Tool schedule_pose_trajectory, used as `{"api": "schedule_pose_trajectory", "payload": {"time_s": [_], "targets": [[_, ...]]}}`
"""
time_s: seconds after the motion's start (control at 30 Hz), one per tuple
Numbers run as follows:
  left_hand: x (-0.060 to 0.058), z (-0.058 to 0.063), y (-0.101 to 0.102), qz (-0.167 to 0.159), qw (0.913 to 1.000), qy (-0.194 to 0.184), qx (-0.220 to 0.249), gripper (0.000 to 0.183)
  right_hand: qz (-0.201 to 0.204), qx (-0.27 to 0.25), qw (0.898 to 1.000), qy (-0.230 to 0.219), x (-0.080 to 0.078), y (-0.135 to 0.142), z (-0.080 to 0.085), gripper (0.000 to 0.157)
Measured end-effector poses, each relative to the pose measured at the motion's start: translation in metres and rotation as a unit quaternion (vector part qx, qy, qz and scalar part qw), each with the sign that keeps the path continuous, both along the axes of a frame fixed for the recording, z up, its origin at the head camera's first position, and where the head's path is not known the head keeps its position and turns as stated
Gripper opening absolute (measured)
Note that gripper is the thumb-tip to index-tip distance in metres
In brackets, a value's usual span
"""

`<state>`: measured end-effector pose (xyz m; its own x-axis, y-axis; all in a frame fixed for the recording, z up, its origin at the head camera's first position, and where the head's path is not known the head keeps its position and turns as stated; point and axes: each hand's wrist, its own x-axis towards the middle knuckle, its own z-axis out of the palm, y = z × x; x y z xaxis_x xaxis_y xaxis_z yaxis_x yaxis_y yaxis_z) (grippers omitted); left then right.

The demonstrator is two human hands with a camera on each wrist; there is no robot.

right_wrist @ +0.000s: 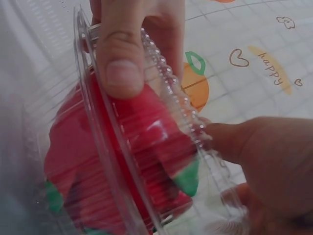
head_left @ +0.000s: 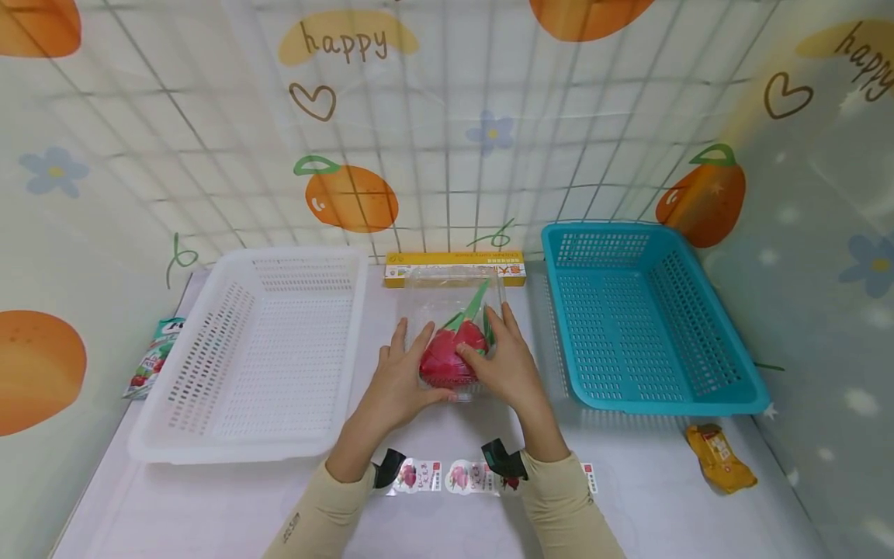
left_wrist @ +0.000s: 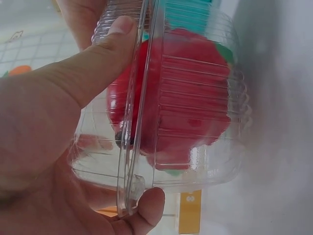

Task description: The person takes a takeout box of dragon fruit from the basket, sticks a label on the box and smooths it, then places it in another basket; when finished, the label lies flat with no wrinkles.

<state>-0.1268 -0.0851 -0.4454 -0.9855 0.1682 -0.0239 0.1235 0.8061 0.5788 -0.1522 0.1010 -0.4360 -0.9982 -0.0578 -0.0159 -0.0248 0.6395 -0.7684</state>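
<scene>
A clear plastic clamshell box [head_left: 424, 293] sits in the middle of the table, its lid and base rims lying close together in the left wrist view. Inside it shows a red dragon fruit [head_left: 441, 362] with green leaf tips. My left hand [head_left: 398, 382] grips the box's left side, thumb along the near edge and a fingertip at a rim corner [left_wrist: 132, 198]. On the other side my right hand [head_left: 508, 366] holds the box, with its thumb over the lid and fingers around the right edge.
Behind the box lies a yellow carton [head_left: 454, 258]. A white basket [head_left: 352, 326] stands left, a teal basket [head_left: 673, 405] right. Printed fruit labels [head_left: 419, 475] lie under my wrists. A yellow packet [head_left: 719, 460] is front right; a green packet [head_left: 155, 359] is far left.
</scene>
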Motion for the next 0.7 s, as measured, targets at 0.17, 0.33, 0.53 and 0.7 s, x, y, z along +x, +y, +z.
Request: {"api": "schedule_pose_trajectory", "payload": {"time_s": [0.17,0.33,0.53,0.7], "targets": [[-0.002,-0.002,0.0,-0.001,1.0,-0.003,0.0,0.111,0.0,0.003,1.0,0.001,-0.002,0.0,-0.003,0.084],[-0.003,-0.004,0.001,-0.001,1.0,0.001,0.001,0.111,0.002,0.004,1.0,0.002,-0.003,0.0,-0.004,0.084],[-0.004,-0.007,0.002,0.0,1.0,0.0,0.001,0.11,0.004,0.003,1.0,0.0,-0.005,0.0,-0.007,0.083],[-0.005,-0.008,0.002,0.001,1.0,-0.001,0.001,0.11,0.001,0.003,1.0,-0.002,-0.007,0.001,-0.012,0.084]]}}
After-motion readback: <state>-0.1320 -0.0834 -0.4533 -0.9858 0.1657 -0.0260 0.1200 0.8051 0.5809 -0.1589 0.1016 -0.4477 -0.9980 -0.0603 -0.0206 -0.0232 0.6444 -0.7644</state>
